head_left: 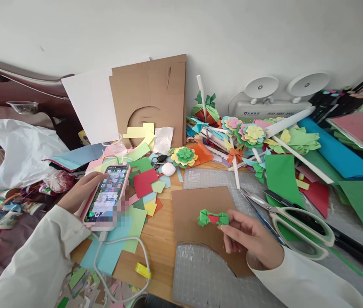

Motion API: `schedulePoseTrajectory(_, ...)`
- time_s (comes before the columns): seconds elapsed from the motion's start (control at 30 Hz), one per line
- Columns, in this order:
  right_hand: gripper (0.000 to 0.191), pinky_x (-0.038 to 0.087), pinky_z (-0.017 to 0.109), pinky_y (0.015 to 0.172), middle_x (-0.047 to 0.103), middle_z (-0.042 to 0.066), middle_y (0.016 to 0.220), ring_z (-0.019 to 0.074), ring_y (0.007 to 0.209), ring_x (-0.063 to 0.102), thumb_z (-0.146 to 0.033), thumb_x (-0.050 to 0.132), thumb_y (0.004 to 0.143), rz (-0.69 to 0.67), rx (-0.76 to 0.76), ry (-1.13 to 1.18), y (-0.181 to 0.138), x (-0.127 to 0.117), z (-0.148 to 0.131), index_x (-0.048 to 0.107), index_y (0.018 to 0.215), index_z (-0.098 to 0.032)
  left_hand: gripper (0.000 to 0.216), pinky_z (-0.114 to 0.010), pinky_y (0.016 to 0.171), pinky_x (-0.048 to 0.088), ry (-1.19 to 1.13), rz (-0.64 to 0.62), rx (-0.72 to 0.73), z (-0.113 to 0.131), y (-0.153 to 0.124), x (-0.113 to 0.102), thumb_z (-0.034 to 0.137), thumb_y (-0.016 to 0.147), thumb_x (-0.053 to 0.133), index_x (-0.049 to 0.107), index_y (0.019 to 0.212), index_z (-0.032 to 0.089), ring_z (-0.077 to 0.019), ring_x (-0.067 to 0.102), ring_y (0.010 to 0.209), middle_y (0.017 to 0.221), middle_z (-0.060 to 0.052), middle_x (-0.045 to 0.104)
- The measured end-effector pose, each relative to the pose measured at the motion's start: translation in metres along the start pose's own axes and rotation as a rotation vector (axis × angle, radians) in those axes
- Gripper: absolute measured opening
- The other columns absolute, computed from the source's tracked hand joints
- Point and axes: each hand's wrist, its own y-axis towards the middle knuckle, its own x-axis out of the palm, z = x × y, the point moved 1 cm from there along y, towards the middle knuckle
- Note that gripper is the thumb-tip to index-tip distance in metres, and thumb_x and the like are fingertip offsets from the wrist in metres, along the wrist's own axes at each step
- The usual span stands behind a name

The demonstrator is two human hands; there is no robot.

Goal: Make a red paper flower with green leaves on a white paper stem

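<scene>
Holding a little green paper bow (212, 219) with a red middle in the right hand (248, 235), pinched by its near end between thumb and fingers. Held over a curved piece of brown cardboard (197, 201), lying under that hand on a grey cutting mat (194, 273). Gripping a pink-edged phone (107, 192) in the left hand (87, 190), fingers along its side, screen lit up with app icons. Plugged into a white cable (103, 236) too, looping down near the left hand with a yellow tag (143, 270) on it. Got scissors (269, 208) just beyond the right hand, and loads of coloured paper pieces (145, 183) scattered on the table (158, 231) between both hands. Also spotted a yellow-and-green paper flower (185, 156) ahead of both hands, near a white egg-shaped thing (168, 170). Further ahead of the right hand, got a whole heap of paper flowers (253, 134) and white sticks (303, 159). Can't make out everything in there tbh. Well ahead of the left hand, can see big cardboard sheets (149, 90) leaning on the wall (232, 42).
</scene>
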Motion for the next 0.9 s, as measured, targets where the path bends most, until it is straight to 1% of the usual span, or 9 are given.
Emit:
schedulePoseTrajectory(0.07,0.038,0.033,0.019,0.044,0.061,0.000,0.052,0.0091,0.047,0.050,-0.054,0.060,0.080,-0.008,-0.002,0.005,0.001,-0.001,0.003,0.046,0.073,-0.019,0.041,-0.022,0.060,0.047,-0.012,-0.043,-0.025,0.001,0.000,-0.001,0.058,0.069,0.064,0.058,0.085,0.021,-0.0179,0.060,0.076,0.077,0.004,0.063)
schedulePoseTrajectory(0.17,0.038,0.032,0.019,0.043,0.061,0.000,0.052,0.0091,0.046,0.049,-0.054,0.059,0.081,-0.028,-0.011,0.006,0.001,-0.003,0.007,0.046,0.073,-0.019,0.040,-0.022,0.060,0.048,-0.048,-0.088,-0.043,0.000,-0.004,-0.002,0.056,0.069,0.065,0.056,0.088,0.022,-0.0175,0.060,0.076,0.079,0.004,0.063)
schedulePoseTrajectory(0.3,0.037,0.033,0.019,0.044,0.061,0.000,0.052,0.0085,0.046,0.048,-0.053,0.058,0.082,-0.034,-0.023,0.009,0.001,-0.004,0.008,0.046,0.073,-0.019,0.037,-0.020,0.062,0.048,-0.084,-0.097,-0.021,-0.006,-0.005,-0.004,0.054,0.069,0.066,0.058,0.086,0.022,-0.0171,0.059,0.078,0.079,0.004,0.063)
schedulePoseTrajectory(0.43,0.037,0.033,0.019,0.044,0.061,0.000,0.052,0.0084,0.046,0.048,-0.052,0.058,0.082,-0.032,-0.020,0.005,0.001,-0.003,0.006,0.046,0.072,-0.019,0.038,-0.024,0.068,0.051,-0.163,-0.102,-0.015,-0.013,-0.003,-0.006,0.051,0.068,0.068,0.060,0.092,0.021,-0.0193,0.061,0.084,0.090,0.001,0.065)
schedulePoseTrajectory(0.53,0.036,0.033,0.019,0.043,0.061,0.000,0.052,0.0084,0.046,0.048,-0.051,0.058,0.083,-0.026,-0.022,-0.002,0.002,-0.002,0.006,0.046,0.073,-0.019,0.039,-0.025,0.070,0.052,-0.234,-0.088,-0.028,-0.018,-0.001,-0.007,0.050,0.068,0.069,0.061,0.094,0.021,-0.0199,0.063,0.085,0.093,0.000,0.066)
schedulePoseTrajectory(0.63,0.037,0.033,0.019,0.044,0.061,0.000,0.052,0.0084,0.046,0.048,-0.052,0.059,0.082,-0.021,-0.018,0.002,0.001,-0.002,0.005,0.046,0.073,-0.019,0.039,-0.023,0.064,0.052,-0.282,-0.080,-0.039,-0.020,-0.002,-0.006,0.047,0.065,0.072,0.061,0.092,0.021,-0.0187,0.064,0.080,0.091,0.000,0.067)
schedulePoseTrajectory(0.73,0.039,0.033,0.019,0.044,0.061,0.000,0.052,0.0085,0.046,0.048,-0.055,0.059,0.080,-0.019,-0.007,0.004,0.001,-0.001,0.004,0.046,0.073,-0.019,0.043,-0.022,0.059,0.052,-0.285,-0.096,-0.059,-0.017,-0.005,-0.005,0.044,0.060,0.077,0.061,0.092,0.021,-0.0167,0.064,0.073,0.087,0.001,0.068)
schedulePoseTrajectory(0.83,0.040,0.034,0.020,0.045,0.060,0.000,0.052,0.0090,0.046,0.048,-0.056,0.060,0.079,-0.009,0.000,-0.004,0.001,-0.001,0.003,0.046,0.073,-0.019,0.045,-0.021,0.058,0.052,-0.293,-0.091,-0.079,-0.012,-0.010,-0.003,0.043,0.058,0.080,0.061,0.093,0.020,-0.0162,0.064,0.071,0.084,0.000,0.068)
schedulePoseTrajectory(0.9,0.039,0.034,0.021,0.045,0.060,0.000,0.052,0.0094,0.047,0.048,-0.055,0.059,0.080,-0.003,0.002,-0.005,0.000,-0.001,0.002,0.047,0.073,-0.019,0.044,-0.020,0.058,0.052,-0.315,-0.064,-0.084,-0.010,-0.011,-0.003,0.042,0.060,0.079,0.061,0.093,0.020,-0.0162,0.065,0.074,0.087,-0.001,0.068)
